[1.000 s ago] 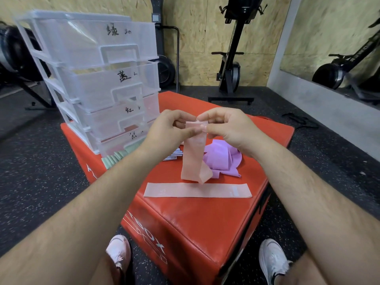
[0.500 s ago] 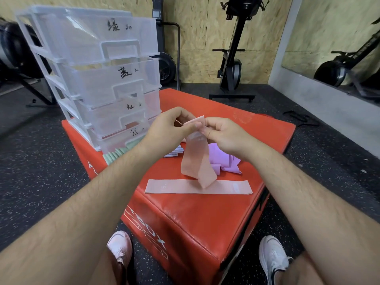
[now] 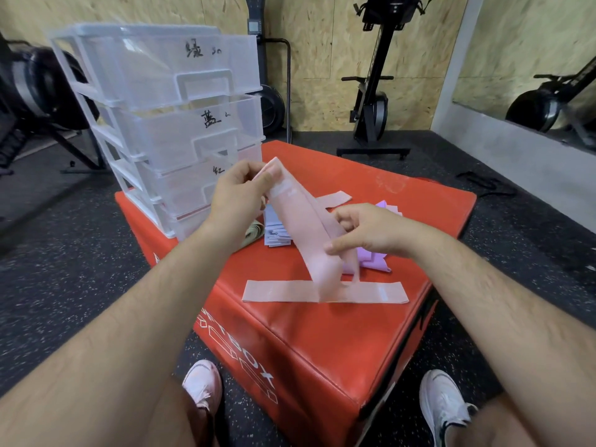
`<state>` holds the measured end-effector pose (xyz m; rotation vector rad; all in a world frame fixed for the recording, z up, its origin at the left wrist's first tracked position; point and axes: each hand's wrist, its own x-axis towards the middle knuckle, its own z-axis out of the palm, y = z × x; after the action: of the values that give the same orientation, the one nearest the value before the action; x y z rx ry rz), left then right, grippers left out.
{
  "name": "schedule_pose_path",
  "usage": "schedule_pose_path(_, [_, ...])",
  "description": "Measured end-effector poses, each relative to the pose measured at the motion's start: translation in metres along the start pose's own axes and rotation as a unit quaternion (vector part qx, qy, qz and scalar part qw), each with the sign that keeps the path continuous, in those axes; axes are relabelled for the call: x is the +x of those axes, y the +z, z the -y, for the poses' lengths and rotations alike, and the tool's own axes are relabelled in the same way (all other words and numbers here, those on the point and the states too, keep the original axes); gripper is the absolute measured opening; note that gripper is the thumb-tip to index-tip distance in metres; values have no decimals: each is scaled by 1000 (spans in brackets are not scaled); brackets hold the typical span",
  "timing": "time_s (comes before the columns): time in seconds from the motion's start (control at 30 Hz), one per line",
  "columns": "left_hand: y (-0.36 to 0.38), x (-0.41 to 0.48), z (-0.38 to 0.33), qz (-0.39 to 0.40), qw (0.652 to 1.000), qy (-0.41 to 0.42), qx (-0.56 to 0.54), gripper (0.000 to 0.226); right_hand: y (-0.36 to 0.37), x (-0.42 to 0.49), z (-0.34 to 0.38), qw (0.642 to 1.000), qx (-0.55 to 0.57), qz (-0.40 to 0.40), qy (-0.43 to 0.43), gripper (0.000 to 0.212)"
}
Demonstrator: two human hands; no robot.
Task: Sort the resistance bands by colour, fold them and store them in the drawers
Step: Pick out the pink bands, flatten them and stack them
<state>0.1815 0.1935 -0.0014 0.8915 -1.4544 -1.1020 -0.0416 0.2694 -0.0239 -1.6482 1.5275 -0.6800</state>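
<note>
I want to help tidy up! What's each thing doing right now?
Held pink band: unfolded, held up between both hands.
Flat pink band: lying unfolded on the red box.
Purple bands: loose pile.
Pale blue bands: folded, stacked.
Drawers: all closed.
Left hand: pinches the held band's top end.
Right hand: grips it lower down.

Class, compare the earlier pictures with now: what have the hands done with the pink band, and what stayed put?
The hands parted: the left hand still pinches the held pink band at its top end; the right hand slid down and rightward along it, so it slants instead of hanging straight. Nothing was let go. The flat pink band, purple bands and drawer unit stayed put.
</note>
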Motion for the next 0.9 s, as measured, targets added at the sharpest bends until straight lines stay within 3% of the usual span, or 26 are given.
schedule_pose_path(0.23, [-33,2,23,-39,998,-52,12,13,-21,-25,-30,993,-44,47,98,19])
schedule_pose_path(0.4, [-45,-2,51,-21,993,-104,49,15,-30,-41,-42,995,-26,21,96,34])
schedule_pose_path(0.67, [-48,-13,77,-21,987,-147,58,20,-32,-50,-54,988,-7,-130,86,27])
schedule_pose_path(0.9, [-44,-18,87,-11,984,-158,85,21,-36,-58,-59,993,3,-57,105,23])
